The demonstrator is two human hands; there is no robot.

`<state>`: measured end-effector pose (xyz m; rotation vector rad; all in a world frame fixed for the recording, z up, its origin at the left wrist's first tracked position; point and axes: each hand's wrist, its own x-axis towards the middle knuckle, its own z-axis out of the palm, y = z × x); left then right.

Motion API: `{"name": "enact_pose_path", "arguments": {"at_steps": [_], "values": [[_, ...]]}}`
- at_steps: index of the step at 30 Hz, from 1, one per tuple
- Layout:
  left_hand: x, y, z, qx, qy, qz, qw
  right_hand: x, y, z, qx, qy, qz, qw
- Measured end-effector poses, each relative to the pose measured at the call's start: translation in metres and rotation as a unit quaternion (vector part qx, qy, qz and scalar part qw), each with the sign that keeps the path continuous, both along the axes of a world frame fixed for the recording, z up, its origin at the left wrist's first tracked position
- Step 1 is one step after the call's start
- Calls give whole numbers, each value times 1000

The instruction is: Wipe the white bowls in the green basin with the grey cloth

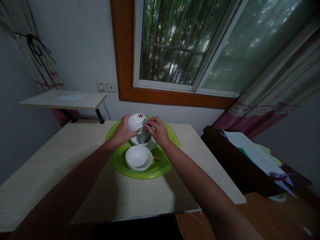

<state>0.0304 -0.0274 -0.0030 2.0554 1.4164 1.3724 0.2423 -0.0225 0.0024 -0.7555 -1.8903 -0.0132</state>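
My left hand (122, 129) is wrapped round a white bowl (135, 122) with a red mark on its side, held tilted above the basin. Close by on the right, the fingers of my right hand (158, 130) are pinched together at the bowl's rim. They grip a limp grey piece that looks like cloth (144, 136), which hangs below the fingertips. Beneath the hands, more white dishes (151, 144) sit partly hidden in a green plastic basin (150, 174). Nearer to me in the basin stands a white bowl (139, 157), upright. Chopsticks (156, 158) stick out from behind it.
The basin stands on a pale wooden table (140, 196). A small raised shelf (65, 100) with a paper on it is at the back left. Beyond the table are a wall socket (106, 87) and a window (175, 43). Papers (252, 150) lie on dark furniture at the right.
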Motion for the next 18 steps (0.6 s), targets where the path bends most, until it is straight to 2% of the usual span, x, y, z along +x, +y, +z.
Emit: {"name": "enact_pose_path", "arguments": {"at_steps": [7, 14, 18], "values": [[0, -1, 0, 2, -9, 15, 1000, 4, 5, -2, -41, 21, -35, 998], [-1, 1, -3, 7, 12, -4, 1000, 2, 4, -5, -29, 6, 7, 1000], [-1, 2, -4, 11, 9, -6, 1000, 2, 6, -6, -48, 26, -15, 998]]}}
